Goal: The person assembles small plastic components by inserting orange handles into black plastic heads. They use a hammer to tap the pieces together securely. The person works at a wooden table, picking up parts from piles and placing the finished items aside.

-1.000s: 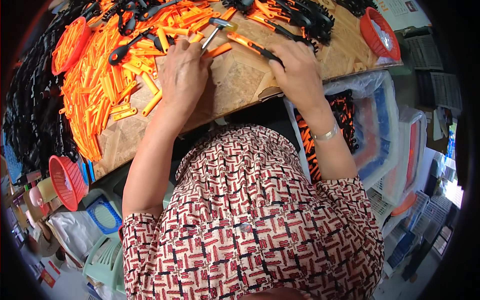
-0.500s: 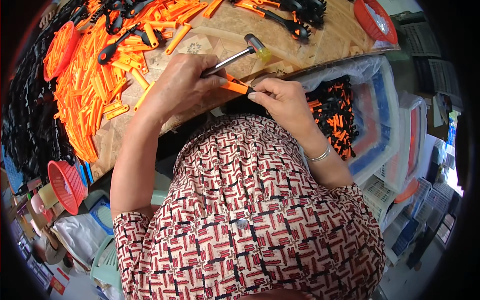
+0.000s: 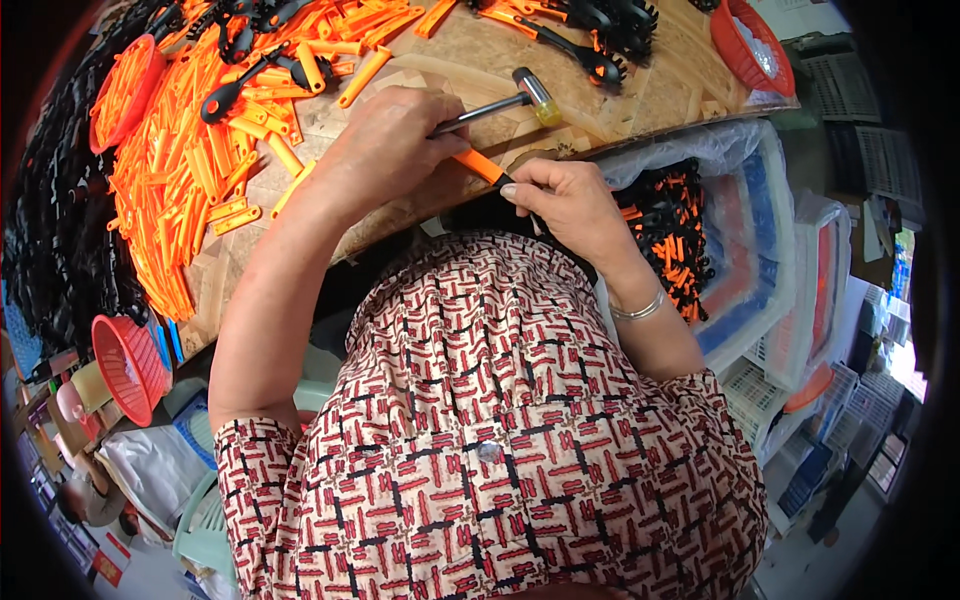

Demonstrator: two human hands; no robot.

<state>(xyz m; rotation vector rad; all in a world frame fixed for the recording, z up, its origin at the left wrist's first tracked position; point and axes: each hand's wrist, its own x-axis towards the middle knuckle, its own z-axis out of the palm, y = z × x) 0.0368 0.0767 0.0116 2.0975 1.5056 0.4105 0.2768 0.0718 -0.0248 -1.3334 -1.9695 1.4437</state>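
My left hand (image 3: 395, 150) is closed around the shaft of a small hammer (image 3: 485, 114). The hammer's head, black at one end and clear yellow at the other, points right above the table. My right hand (image 3: 572, 208) pinches the black part of a kitchen utensil with an orange handle (image 3: 478, 165). That handle slants up to the left, its upper end close under my left fingers; whether they touch it is hidden. Most of the utensil's black part is covered by my right fingers.
Loose orange handles (image 3: 195, 170) cover the left of the table (image 3: 430, 70), beside many black pieces (image 3: 60, 220). Black utensils (image 3: 600, 65) lie at the far edge, near a red basket (image 3: 722, 40). A plastic-lined crate (image 3: 775, 215) at my right holds orange-and-black pieces.
My left hand and the hammer have shifted slightly to the right, and the hammer head has swung a little. The orange handle now slants more steeply; my right hand has barely moved.
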